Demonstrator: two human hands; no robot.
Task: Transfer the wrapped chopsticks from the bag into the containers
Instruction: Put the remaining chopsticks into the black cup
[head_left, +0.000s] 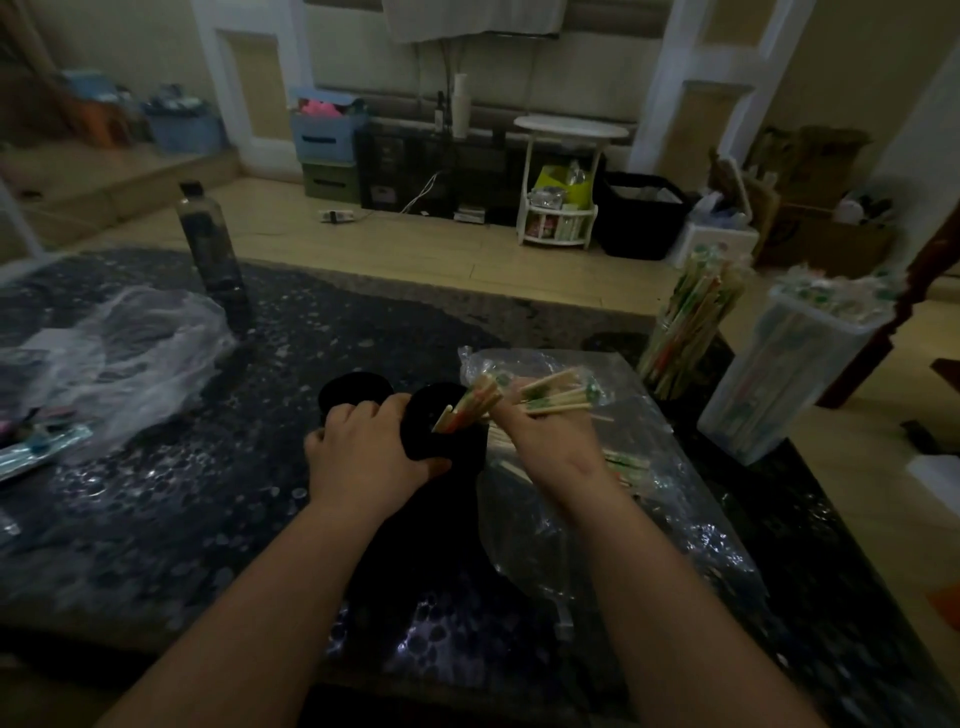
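The left hand (363, 447), centre frame, has its fingers curled over the rim and its thumb against the near wall of a black container (467, 452), gripping it firmly. Just right of it, the right hand (540, 436) is closed around a bundle of wrapped chopsticks (558, 397). The fingers are wrapped tight, with the sticks fanning out past them toward the right of the frame. A second small cluster (467, 408) slants down into the container's mouth, touching the right hand's knuckle side. It is probably still pinched by that hand, though blur makes this uncertain.

The wrappers carry green and orange print, too smeared to read.

More wrapped pairs lie in the clear plastic bag (649, 499) spread under and to the right of the right wrist. Another black container (348, 389) stands just behind the left hand. At right of frame, a clear jar (685, 332) and a pale square tub (779, 384) both hold upright chopsticks. A dark bottle (210, 244) and a crumpled bag (140, 353) sit at upper left on the dark table (208, 519).
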